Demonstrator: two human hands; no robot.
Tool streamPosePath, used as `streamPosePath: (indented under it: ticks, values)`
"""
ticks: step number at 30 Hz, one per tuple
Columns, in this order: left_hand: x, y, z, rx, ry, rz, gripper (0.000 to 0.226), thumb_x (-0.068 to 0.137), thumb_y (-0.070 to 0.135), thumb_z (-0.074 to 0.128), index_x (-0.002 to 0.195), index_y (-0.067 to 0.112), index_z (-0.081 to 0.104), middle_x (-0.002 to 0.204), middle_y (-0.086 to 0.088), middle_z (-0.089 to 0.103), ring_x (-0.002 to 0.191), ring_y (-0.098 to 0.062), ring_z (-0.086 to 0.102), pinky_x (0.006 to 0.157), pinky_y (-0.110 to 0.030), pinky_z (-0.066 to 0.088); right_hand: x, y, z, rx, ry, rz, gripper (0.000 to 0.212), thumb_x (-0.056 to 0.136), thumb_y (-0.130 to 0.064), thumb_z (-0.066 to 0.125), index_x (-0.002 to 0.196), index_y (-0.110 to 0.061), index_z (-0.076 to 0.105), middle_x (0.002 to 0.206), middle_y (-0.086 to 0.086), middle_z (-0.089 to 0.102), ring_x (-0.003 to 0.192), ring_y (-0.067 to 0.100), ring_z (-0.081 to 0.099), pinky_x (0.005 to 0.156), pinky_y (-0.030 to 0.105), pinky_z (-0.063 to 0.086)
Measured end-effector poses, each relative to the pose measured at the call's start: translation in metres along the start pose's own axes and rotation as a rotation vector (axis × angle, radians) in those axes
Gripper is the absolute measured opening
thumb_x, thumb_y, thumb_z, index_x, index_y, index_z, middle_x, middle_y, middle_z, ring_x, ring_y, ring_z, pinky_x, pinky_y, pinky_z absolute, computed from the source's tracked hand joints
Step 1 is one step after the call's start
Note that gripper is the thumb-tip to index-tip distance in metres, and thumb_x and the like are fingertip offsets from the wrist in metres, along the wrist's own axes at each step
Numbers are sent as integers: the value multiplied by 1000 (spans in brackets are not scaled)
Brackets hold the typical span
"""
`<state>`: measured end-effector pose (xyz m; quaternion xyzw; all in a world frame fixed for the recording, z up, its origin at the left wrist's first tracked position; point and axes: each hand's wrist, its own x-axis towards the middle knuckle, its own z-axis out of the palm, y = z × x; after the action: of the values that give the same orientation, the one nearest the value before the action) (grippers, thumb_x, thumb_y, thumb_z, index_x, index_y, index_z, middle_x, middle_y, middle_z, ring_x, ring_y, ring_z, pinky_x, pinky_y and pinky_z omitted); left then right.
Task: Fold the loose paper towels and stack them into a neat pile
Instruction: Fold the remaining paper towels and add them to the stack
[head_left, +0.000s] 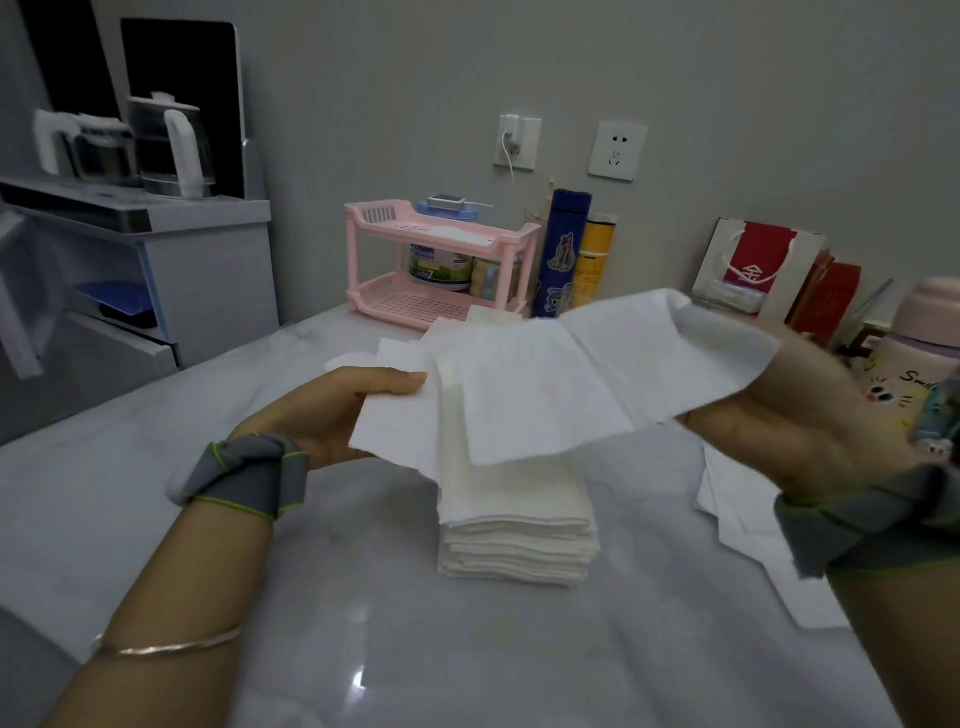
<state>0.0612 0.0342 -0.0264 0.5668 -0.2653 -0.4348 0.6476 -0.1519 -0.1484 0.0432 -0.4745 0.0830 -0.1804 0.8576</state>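
Note:
A white paper towel hangs spread in the air between both hands, above the table. My left hand pinches its left end between thumb and fingers. My right hand grips its right end, where the sheet bunches up. Directly beneath the towel stands a pile of folded white towels on the marble table. More loose white sheets lie flat under my right wrist, partly hidden by the arm.
A pink two-tier rack with jars stands at the back of the table. Beside it are a blue bottle and a yellow tube. A red-and-white gift bag and a pink flask stand at the right. A water dispenser is at the left.

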Motion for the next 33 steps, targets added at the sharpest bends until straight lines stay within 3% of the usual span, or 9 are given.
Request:
streamPosePath:
  ticks: [4,9,12,16,21,26,29,31,33]
  values:
    - [0,0,1,7,-4,2,31,72,22,58,101,11,60,80,-7,74,66,-18,71,50,-26,55,-10,28,-5,-33,61,59,30,75,-14,48,100,-2,60,83,13,69,65,17,68,57,25,57]
    - [-1,0,3,14,0,-3,30,71,22,58,98,10,60,77,-6,74,64,-18,71,48,-25,54,-11,43,-11,-22,115,45,22,86,-10,44,96,0,61,77,10,69,61,15,67,52,21,54]
    - [-1,0,5,24,12,-9,29,70,22,58,96,11,60,75,-6,74,62,-18,71,47,-25,54,-6,49,-11,8,152,15,20,83,-10,48,95,-1,63,81,10,70,67,16,67,56,22,56]
    - [1,-1,4,39,7,5,30,70,22,58,97,11,60,76,-6,74,63,-18,71,48,-25,54,-3,53,-11,23,194,-1,27,91,-8,44,110,2,59,105,15,63,89,23,60,72,26,54]
    - [2,-1,4,23,3,4,28,69,22,58,95,11,61,75,-7,73,61,-18,70,46,-25,53,-3,54,-12,72,220,-26,29,94,-9,43,117,2,57,111,14,64,89,21,62,76,26,54]
    - [3,-2,5,23,-1,-2,28,69,22,58,94,12,61,75,-6,74,62,-18,71,46,-25,53,-4,63,-9,34,232,-22,24,94,-9,43,109,0,60,110,15,62,95,23,59,78,27,52]
    - [6,-3,3,-11,-53,2,34,75,36,53,95,13,69,83,-7,74,68,-21,71,51,-28,55,-4,65,-8,53,256,-27,21,93,-9,44,103,-2,62,107,15,63,94,24,58,74,27,54]
    - [6,-2,1,-26,-164,-56,56,75,57,43,89,14,76,81,-10,70,65,-22,65,52,-27,54,-5,67,-7,47,259,-29,19,92,-9,45,94,-4,63,99,13,65,87,23,60,66,25,56]
    - [8,-1,-3,-6,-270,-126,79,71,71,31,100,12,75,70,-9,66,54,-16,58,47,-22,49,-4,69,-8,29,260,-25,19,92,-8,44,92,-3,62,96,13,63,85,23,58,71,27,54]
